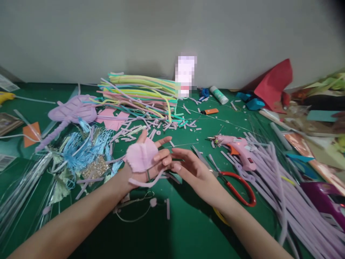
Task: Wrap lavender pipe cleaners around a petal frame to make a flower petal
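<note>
My left hand (151,162) is palm up over the green table, fingers curled round a pink pipe-cleaner petal (141,156) whose loose lilac tail (145,183) hangs below the palm. My right hand (192,169) reaches in from the right, its fingertips meeting the left fingertips beside the petal; I cannot make out anything between them. Red-handled scissors (237,187) lie just right of my right wrist. A pink glue gun (238,149) lies beyond them.
A heap of coloured pipe cleaners (140,95) sits at the back centre, lilac ones (283,194) spread at right. A lilac woven shape (72,111), blue tassels (78,147), cut bits, a glue stick (219,95) and red paper (275,82) lie around.
</note>
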`<state>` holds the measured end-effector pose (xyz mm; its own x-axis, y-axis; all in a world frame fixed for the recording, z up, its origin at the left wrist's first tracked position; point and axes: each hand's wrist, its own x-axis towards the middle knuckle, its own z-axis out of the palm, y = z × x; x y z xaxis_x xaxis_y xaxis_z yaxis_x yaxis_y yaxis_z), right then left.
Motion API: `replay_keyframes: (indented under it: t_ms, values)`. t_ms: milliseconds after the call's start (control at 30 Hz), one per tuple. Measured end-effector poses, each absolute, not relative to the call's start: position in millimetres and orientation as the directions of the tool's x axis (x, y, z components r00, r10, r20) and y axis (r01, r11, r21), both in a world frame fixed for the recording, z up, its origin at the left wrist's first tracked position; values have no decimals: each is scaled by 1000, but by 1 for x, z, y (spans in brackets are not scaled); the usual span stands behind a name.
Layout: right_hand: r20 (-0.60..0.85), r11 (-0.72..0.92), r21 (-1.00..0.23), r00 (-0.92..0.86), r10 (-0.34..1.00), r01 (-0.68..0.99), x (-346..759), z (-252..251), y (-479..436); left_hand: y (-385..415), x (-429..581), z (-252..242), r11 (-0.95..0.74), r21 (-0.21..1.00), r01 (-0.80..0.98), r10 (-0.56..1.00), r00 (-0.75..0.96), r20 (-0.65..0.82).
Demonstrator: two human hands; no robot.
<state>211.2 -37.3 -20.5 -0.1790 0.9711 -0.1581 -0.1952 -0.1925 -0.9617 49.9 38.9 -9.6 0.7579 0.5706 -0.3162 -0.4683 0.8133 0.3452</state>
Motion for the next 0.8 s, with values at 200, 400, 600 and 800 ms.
replay_keyframes:
  t_ms: [200, 400, 600, 800]
  values:
    - [-131, -133, -987, -30, 991, -95, 207, -22, -39, 34, 53, -15, 843, 312, -438, 531, 770, -352]
    - [89, 76, -987, 86, 992, 143, 208, -21, -40, 29, 54, -11, 857, 322, -402, 504, 785, -360]
    - [199, 157, -915, 77, 977, 372, 210, -18, -42, 24, 57, -5, 902, 324, -285, 404, 823, -400]
    - [76, 41, -977, 160, 984, 209, 215, -13, -39, 19, 57, -12, 867, 414, -278, 442, 813, -379]
